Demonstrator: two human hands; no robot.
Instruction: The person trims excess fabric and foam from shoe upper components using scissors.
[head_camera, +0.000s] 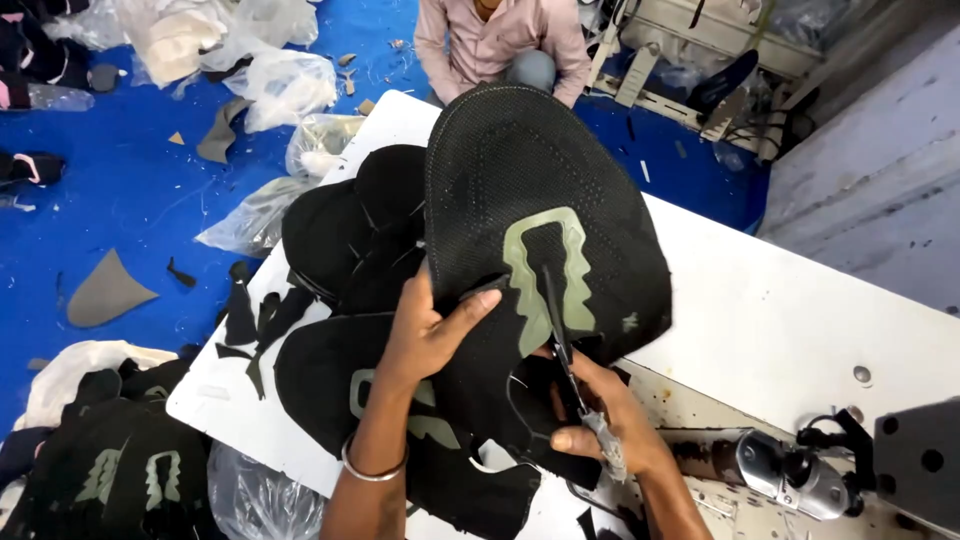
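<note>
Pinching black mesh shoe upper (540, 200) in left hand (425, 335). Right hand (600, 415) clamped round scissors (565, 345); risking cutting pale green overlay (545, 275) if blades wander.

Looks like a small shoe-making workshop: white worktable (780, 330) w/ a sewing machine (850, 470) at its edge, stacks of cut black mesh shoe uppers (350, 230) piled on it. Blue floor (130, 200) littered w/ fabric scraps (105, 290) & plastic bags (280, 85), another worker (500, 45) sitting close by.
</note>
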